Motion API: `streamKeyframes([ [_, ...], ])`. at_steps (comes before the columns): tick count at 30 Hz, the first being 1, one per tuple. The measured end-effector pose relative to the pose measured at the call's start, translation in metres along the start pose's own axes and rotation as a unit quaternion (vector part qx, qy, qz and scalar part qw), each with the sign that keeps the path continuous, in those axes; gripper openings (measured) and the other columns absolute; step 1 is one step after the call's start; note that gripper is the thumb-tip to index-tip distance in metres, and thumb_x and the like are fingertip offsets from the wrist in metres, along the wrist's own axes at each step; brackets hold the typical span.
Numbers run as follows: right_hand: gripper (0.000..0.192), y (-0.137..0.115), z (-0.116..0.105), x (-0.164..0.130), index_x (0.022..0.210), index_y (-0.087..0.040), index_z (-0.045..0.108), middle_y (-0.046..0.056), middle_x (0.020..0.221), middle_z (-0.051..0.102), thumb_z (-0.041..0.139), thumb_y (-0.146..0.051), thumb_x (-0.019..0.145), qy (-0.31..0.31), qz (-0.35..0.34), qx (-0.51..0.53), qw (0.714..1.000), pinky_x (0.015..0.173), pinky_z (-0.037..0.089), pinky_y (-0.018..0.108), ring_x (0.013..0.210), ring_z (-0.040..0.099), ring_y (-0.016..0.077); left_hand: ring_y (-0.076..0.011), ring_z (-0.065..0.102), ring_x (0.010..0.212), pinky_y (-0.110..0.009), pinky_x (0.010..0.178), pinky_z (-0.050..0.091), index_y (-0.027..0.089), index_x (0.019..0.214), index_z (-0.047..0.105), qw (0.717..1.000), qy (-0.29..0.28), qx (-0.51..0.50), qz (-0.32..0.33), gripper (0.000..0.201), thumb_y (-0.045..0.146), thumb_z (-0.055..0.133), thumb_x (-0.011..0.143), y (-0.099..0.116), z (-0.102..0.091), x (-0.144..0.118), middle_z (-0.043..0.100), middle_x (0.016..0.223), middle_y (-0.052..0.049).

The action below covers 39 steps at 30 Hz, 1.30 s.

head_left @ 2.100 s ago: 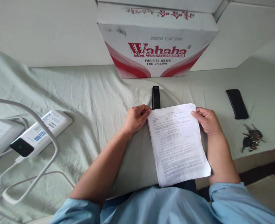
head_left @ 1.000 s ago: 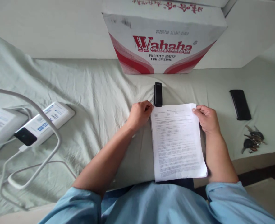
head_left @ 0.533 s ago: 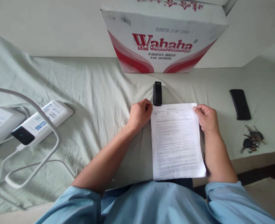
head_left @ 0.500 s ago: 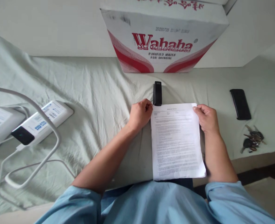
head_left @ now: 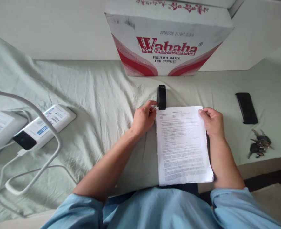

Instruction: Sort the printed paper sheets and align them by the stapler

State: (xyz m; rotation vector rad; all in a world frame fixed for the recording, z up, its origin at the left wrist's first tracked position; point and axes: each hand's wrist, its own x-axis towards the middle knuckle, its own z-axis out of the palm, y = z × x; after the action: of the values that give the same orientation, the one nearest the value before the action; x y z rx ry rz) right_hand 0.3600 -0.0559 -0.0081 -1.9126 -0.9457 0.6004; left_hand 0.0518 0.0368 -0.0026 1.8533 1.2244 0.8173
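Head view, looking down on a pale green wrinkled sheet (head_left: 102, 95) spread over a flat surface. In the middle, lying flat on the sheet with its lower edge at the light blue shirt (head_left: 154, 210): thin stack of white printed paper sheets (head_left: 183, 146). At the stack's upper left corner: left hand (head_left: 143, 117), fingers loosely curled, index finger stretched up to the side of a small black stapler (head_left: 162, 97), thumb against the paper's edge; whether anything is actually pinched cannot be told. At the upper right corner: right hand (head_left: 210, 122), fingers bent together, thumb on top of the paper and the other fingers at its edge, pinching that corner. Stapler lying lengthwise just above the paper's top left corner, its near end touching or just beside the top edge.

Behind the stapler, against the pale wall: white cardboard box with red "Wahaha" lettering and red curved bands (head_left: 169, 41). Right of the paper, well apart: flat black phone (head_left: 246, 107), and nearer the sheet's edge a bunch of dark keys (head_left: 259, 146). Far left: two white rectangular power banks with blue-printed labels (head_left: 43, 127), side by side, with white cables (head_left: 30, 178) looping across the sheet.
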Motion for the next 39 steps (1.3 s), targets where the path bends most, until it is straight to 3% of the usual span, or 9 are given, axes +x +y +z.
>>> streamKeyframes([
  [3,0.028,0.004,-0.002,0.002,0.080,-0.021,0.073,-0.004,0.062,0.060,0.079,-0.049,0.077,-0.003,-0.001,0.008,1.000,0.057,0.036,0.029,0.056,0.048,0.0122,-0.0158,0.067,0.089,-0.030,0.083,0.056,0.022,0.140,0.073,0.997,0.037,-0.006,0.072,0.050,0.008,0.048,0.099,-0.009,-0.001,0.000,0.070,0.101,-0.006],
  [7,0.028,0.005,-0.003,0.004,0.081,-0.021,0.073,-0.004,0.062,0.061,0.080,-0.048,0.078,-0.002,0.003,0.010,1.000,0.057,0.037,0.029,0.056,0.049,0.0123,-0.0168,0.066,0.097,-0.029,0.077,0.055,0.031,0.136,0.080,0.988,0.016,0.055,0.142,0.060,0.002,0.047,0.096,-0.018,-0.003,0.000,0.067,0.114,-0.008],
  [14,0.033,0.003,-0.008,-0.001,0.080,-0.022,0.073,-0.003,0.062,0.061,0.085,-0.053,0.081,-0.005,-0.021,0.039,0.999,0.052,0.038,0.027,0.055,0.049,0.0128,-0.0167,0.067,0.086,-0.029,0.071,0.051,0.037,0.136,0.081,0.987,-0.026,0.136,0.075,0.062,0.003,0.051,0.094,-0.013,0.000,-0.003,0.071,0.113,-0.005],
  [20,0.035,-0.005,-0.031,-0.010,0.086,-0.022,0.083,0.003,0.082,0.082,0.091,-0.056,0.079,-0.201,0.005,0.036,0.979,0.071,0.061,0.033,0.076,0.075,0.0218,-0.0183,0.069,0.093,-0.031,0.082,0.056,0.031,0.137,0.080,0.994,-0.022,0.068,0.082,0.055,0.009,0.047,0.099,-0.016,0.000,-0.002,0.071,0.110,-0.007],
  [24,0.030,-0.004,-0.045,-0.015,0.081,-0.024,0.086,0.002,0.079,0.084,0.094,-0.053,0.077,-0.254,0.014,0.057,0.965,0.074,0.066,0.035,0.077,0.080,0.0241,-0.0163,0.067,0.090,-0.030,0.087,0.056,0.024,0.143,0.075,0.995,-0.004,0.001,0.099,0.056,0.010,0.046,0.097,-0.018,-0.003,-0.001,0.071,0.104,-0.007],
  [28,0.030,-0.006,-0.044,-0.018,0.078,-0.024,0.087,0.003,0.074,0.083,0.098,-0.051,0.071,-0.240,0.037,0.101,0.965,0.068,0.068,0.038,0.069,0.079,0.0262,-0.0110,0.058,0.070,-0.027,0.079,0.053,0.022,0.147,0.067,0.996,0.036,-0.071,0.029,0.059,0.009,0.054,0.091,-0.019,-0.005,0.002,0.073,0.103,-0.003],
  [34,0.036,-0.031,-0.021,-0.019,0.076,-0.023,0.084,0.006,0.080,0.085,0.098,-0.055,0.069,-0.171,0.054,0.187,0.966,0.075,0.068,0.042,0.078,0.082,0.0292,-0.0125,0.059,0.070,-0.027,0.075,0.048,0.019,0.101,0.079,0.991,0.027,-0.100,-0.080,0.025,0.009,0.061,0.086,-0.011,-0.012,0.008,0.074,0.090,-0.002],
  [37,0.035,-0.043,-0.014,-0.018,0.075,-0.022,0.083,0.006,0.081,0.085,0.098,-0.054,0.070,-0.179,0.051,0.176,0.967,0.082,0.068,0.042,0.080,0.082,0.0275,-0.0148,0.058,0.071,-0.028,0.071,0.047,0.019,0.094,0.077,0.976,-0.004,-0.174,-0.134,0.013,0.024,0.066,0.097,0.000,-0.023,-0.001,0.068,0.076,-0.001],
  [39,0.034,-0.048,-0.010,-0.016,0.078,-0.022,0.084,0.006,0.083,0.086,0.098,-0.053,0.072,-0.185,0.048,0.173,0.966,0.087,0.068,0.042,0.081,0.082,0.0269,-0.0160,0.059,0.071,-0.029,0.070,0.048,0.018,0.087,0.075,0.947,-0.052,-0.278,-0.150,0.035,0.048,0.066,0.103,0.007,-0.029,-0.012,0.066,0.074,-0.002],
])
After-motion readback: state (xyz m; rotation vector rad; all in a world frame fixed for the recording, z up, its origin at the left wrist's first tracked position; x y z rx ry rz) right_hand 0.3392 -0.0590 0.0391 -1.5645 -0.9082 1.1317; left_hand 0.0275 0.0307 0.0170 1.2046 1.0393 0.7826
